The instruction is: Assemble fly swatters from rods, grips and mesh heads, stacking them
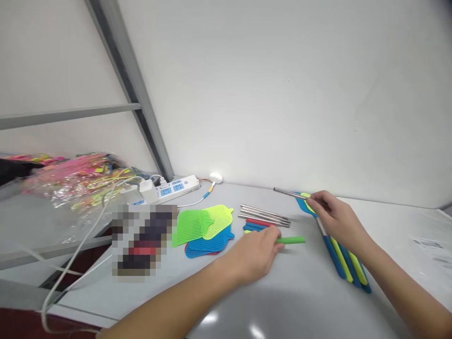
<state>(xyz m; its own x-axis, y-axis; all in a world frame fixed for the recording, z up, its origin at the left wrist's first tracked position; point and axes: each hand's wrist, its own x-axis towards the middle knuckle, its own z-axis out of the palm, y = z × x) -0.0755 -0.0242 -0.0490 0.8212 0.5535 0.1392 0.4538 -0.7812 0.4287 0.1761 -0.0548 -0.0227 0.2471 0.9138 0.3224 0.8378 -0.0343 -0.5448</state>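
My left hand (256, 252) is closed round a green handle sleeve (291, 240), whose end sticks out to the right. Between the fingers of my right hand (326, 212) is a thin metal rod (287, 192), pointing left above the table. Several more metal rods (263, 213) lie side by side in the middle. Just below them are a red sleeve (259, 222) and blue sleeves (249, 227), partly behind my left hand. Perforated fly swatter heads in green (192, 226), yellow (221, 219) and blue (212, 242) overlap to the left. Assembled fly swatters (334, 256) lie under my right forearm.
A white power strip (178, 187) with plugs and cables stands at the back left. Beyond the table's left side, plastic bags of colourful pieces (84, 174) lie by a grey metal frame (141, 94). Clear plastic (427, 249) covers the far right. A white wall rises behind.
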